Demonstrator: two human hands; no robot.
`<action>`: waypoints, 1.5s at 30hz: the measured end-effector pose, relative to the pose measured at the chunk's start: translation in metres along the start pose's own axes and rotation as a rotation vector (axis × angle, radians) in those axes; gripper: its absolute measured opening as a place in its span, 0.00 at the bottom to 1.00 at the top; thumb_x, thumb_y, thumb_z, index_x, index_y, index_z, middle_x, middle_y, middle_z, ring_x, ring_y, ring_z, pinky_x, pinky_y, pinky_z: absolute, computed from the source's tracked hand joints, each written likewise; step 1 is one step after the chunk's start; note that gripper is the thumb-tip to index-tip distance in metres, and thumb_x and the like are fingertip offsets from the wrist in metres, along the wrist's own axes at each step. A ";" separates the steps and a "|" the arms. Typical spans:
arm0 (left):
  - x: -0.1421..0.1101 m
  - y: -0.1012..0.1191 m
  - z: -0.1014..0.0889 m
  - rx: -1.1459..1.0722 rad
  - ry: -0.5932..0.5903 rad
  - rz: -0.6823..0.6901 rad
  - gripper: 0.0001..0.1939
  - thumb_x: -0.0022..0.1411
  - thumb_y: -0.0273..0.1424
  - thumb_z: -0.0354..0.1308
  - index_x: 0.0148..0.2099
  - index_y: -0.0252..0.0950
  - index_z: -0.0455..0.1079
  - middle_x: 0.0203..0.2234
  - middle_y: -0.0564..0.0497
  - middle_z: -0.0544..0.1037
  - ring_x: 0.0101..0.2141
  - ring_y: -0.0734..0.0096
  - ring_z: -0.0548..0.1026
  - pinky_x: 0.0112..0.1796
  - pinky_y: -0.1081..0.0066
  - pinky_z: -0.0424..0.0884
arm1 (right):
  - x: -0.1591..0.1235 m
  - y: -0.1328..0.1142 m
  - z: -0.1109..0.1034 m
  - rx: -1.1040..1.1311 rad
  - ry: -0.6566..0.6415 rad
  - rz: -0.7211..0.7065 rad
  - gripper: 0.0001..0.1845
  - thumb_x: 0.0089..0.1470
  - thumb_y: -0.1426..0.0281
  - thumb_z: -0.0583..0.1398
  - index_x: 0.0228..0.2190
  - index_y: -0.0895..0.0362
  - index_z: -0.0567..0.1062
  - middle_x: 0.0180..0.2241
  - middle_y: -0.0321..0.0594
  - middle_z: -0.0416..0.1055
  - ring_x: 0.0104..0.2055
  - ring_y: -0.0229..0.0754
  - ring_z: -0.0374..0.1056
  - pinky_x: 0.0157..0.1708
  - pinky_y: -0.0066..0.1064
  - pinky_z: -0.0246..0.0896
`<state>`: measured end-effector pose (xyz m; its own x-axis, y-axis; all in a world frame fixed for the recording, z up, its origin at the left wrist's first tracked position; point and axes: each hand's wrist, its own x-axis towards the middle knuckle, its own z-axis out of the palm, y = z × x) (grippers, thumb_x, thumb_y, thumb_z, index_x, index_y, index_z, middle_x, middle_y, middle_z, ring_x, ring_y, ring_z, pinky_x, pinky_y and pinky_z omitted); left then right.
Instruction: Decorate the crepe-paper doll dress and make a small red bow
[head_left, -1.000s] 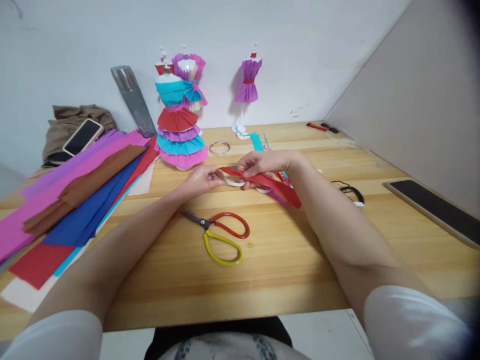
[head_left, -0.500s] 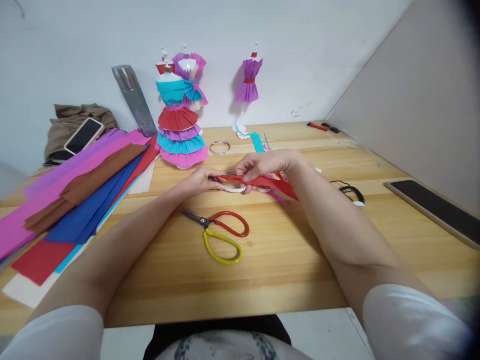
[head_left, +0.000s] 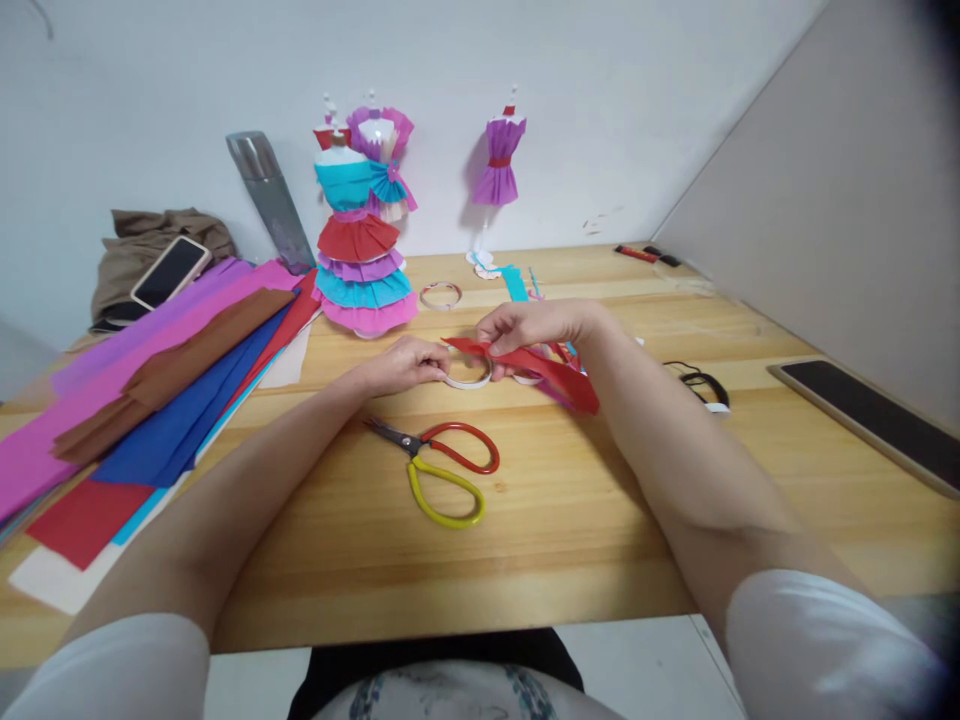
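My left hand (head_left: pixel 409 366) is closed, its fingertips pinching the left side of a thin white tape roll (head_left: pixel 471 385). Between the thumb and fingers of my right hand (head_left: pixel 529 328) is a red crepe paper strip (head_left: pixel 559 378). One pointed end of the strip sticks out to the left above the roll, and the wider end hangs down to the right. Scissors (head_left: pixel 409 443) with one red and one yellow handle lie on the table just below my left hand. Behind my right hand, small coloured scraps (head_left: pixel 514 284) are partly hidden.
Crepe paper sheets (head_left: pixel 180 390) are piled at the left, near a phone (head_left: pixel 171 272) and a bottle (head_left: pixel 270 195). Several small dress forms (head_left: pixel 364 235) stand along the wall. Another tape roll (head_left: pixel 441 295), a black cord (head_left: pixel 705 385) and a dark slab (head_left: pixel 874 415) lie on the table.
The left end of the red strip has come free of my left fingers, which now hold only the tape roll. My right hand has shifted very slightly right with the strip.
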<state>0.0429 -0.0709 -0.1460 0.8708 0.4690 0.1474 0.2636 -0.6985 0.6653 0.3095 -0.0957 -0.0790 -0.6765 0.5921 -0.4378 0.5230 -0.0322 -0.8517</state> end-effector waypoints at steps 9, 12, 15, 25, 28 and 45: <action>0.003 0.003 0.020 0.068 0.319 -0.111 0.14 0.60 0.25 0.58 0.45 0.35 0.83 0.25 0.53 0.78 0.26 0.74 0.69 0.30 0.73 0.61 | -0.018 -0.022 0.009 -0.077 0.482 0.057 0.10 0.60 0.82 0.58 0.29 0.57 0.69 0.21 0.33 0.75 0.25 0.34 0.72 0.32 0.23 0.63; 0.004 0.014 0.017 -0.140 0.413 -0.175 0.18 0.59 0.27 0.61 0.51 0.33 0.81 0.21 0.57 0.72 0.22 0.77 0.66 0.26 0.75 0.59 | -0.010 -0.028 0.014 -0.129 0.563 0.040 0.10 0.60 0.81 0.59 0.30 0.56 0.68 0.21 0.33 0.74 0.23 0.35 0.70 0.30 0.24 0.63; 0.006 0.036 0.011 -0.412 0.537 -0.259 0.17 0.60 0.34 0.66 0.49 0.31 0.79 0.22 0.55 0.74 0.22 0.75 0.70 0.24 0.76 0.63 | -0.003 -0.041 0.024 -0.189 0.640 0.014 0.09 0.59 0.80 0.59 0.31 0.56 0.69 0.23 0.34 0.74 0.25 0.36 0.70 0.30 0.26 0.62; 0.009 0.087 -0.007 -0.786 0.878 -0.374 0.06 0.63 0.26 0.65 0.32 0.35 0.73 0.28 0.50 0.81 0.26 0.73 0.76 0.26 0.75 0.71 | -0.008 -0.067 0.046 -0.307 0.616 -0.221 0.10 0.53 0.74 0.67 0.38 0.55 0.74 0.30 0.34 0.72 0.32 0.38 0.68 0.32 0.29 0.61; 0.006 0.087 -0.017 -0.813 0.904 -0.345 0.05 0.61 0.27 0.68 0.34 0.34 0.75 0.31 0.48 0.82 0.26 0.73 0.77 0.26 0.74 0.72 | -0.015 -0.064 0.041 -0.218 0.522 -0.218 0.14 0.55 0.74 0.66 0.44 0.56 0.75 0.30 0.33 0.71 0.32 0.38 0.67 0.32 0.29 0.60; 0.005 0.097 -0.014 -0.841 0.789 -0.211 0.11 0.58 0.28 0.71 0.41 0.34 0.72 0.35 0.49 0.82 0.36 0.66 0.81 0.38 0.69 0.77 | -0.006 -0.063 0.044 0.122 0.496 -0.187 0.08 0.56 0.77 0.68 0.29 0.55 0.76 0.27 0.36 0.76 0.28 0.38 0.71 0.33 0.30 0.69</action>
<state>0.0668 -0.1288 -0.0705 0.2662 0.9445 0.1927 -0.2428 -0.1277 0.9616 0.2577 -0.1328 -0.0352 -0.4108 0.9048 -0.1123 0.3335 0.0345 -0.9421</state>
